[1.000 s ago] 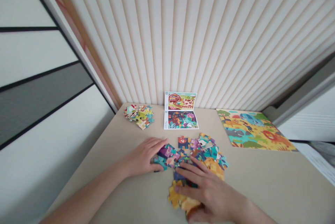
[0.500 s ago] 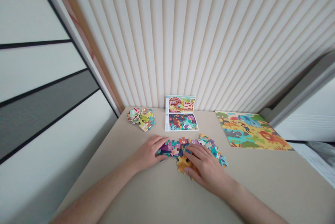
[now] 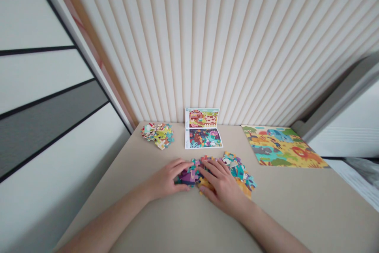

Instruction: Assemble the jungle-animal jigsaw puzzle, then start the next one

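Note:
A heap of colourful jigsaw puzzle pieces (image 3: 240, 171) lies on the table between and under my hands. My left hand (image 3: 171, 177) curves around the heap's left side, thumb and fingers apart, beside the purple pieces (image 3: 186, 178). Palm down, my right hand (image 3: 220, 184) rests on top of the pieces with its fingers spread. It covers much of the middle, including part of the orange pieces (image 3: 245, 188). No piece is visibly lifted by either hand.
A folded picture sheet (image 3: 204, 138) stands against the pleated wall. Left of it lies a second pile of puzzle pieces (image 3: 160, 135). An assembled animal puzzle (image 3: 281, 148) lies on the right of the table (image 3: 160, 221).
My right hand has shifted slightly left and away from me over the heap, pushing pieces together. More orange shows to its right. The left hand keeps nearly the same place, and the view has shifted slightly.

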Available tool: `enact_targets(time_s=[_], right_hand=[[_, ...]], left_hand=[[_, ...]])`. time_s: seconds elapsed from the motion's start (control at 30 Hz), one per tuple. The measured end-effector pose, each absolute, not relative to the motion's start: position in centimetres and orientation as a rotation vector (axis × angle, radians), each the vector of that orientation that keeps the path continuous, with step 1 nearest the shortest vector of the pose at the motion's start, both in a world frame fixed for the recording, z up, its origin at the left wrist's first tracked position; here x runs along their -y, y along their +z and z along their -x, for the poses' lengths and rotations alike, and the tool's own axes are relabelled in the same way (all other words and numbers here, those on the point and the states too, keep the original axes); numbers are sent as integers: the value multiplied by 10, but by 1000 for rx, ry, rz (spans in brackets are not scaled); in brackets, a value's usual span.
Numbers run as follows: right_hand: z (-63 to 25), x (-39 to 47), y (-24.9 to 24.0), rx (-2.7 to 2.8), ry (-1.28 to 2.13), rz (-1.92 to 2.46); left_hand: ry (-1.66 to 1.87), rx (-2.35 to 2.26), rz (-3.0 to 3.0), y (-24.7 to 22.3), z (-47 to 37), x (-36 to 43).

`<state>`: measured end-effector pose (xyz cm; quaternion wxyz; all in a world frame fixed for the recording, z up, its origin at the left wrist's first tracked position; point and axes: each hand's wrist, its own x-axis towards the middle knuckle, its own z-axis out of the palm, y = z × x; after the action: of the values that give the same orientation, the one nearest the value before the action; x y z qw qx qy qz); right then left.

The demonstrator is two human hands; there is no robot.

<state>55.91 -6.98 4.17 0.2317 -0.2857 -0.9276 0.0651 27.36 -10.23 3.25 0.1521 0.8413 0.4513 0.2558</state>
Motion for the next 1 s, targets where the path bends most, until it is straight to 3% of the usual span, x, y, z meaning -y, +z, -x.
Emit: enact_targets(time_s=[0.1, 0.33, 0.53, 0.87, 1.0], right_hand=[[-553, 71, 39, 2587, 164, 746], [-569, 68, 43, 2551, 77, 843], [-583, 58, 43, 2515, 36, 920], [-590, 48, 38, 2444, -11, 988], [-598, 40, 36, 2424, -20, 1018]], left_hand=[[782, -1271, -2431, 36, -274, 106], [836, -1807, -2517, 30, -251, 94], [770, -1949, -2450, 28, -249, 94], [757, -1935, -2483, 34, -255, 98], [677, -1633, -2711, 46, -248, 102]])
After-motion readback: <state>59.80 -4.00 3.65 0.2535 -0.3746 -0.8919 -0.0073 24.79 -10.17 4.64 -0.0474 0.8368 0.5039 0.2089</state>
